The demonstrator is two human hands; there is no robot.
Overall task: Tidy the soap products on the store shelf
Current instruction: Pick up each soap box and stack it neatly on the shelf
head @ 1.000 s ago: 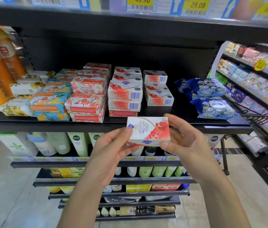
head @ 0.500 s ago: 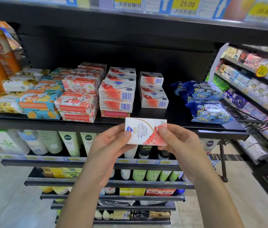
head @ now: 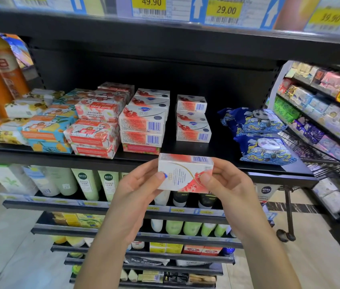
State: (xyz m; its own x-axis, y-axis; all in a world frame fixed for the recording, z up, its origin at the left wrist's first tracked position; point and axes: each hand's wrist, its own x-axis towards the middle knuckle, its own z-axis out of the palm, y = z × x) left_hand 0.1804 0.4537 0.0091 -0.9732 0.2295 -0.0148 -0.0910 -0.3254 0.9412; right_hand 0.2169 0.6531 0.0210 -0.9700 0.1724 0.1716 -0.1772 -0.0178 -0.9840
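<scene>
Together, both hands (head: 135, 195) (head: 229, 192) pinch the soap box (head: 182, 174) ends, thumbs frontward.

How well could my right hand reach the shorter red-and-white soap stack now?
Probably yes, once freed: the right hand holds the soap box with the left hand, but bare shelf fronts the stack.

You tipped the soap box (head: 182, 180) at the lower middle of the frame, so that its narrow barcoded side came into view along the top edge; a second earlier only the printed front face had shown. The thumb of your right hand (head: 230, 195) moved from the box's lower right corner up onto the red part of the front face.
</scene>
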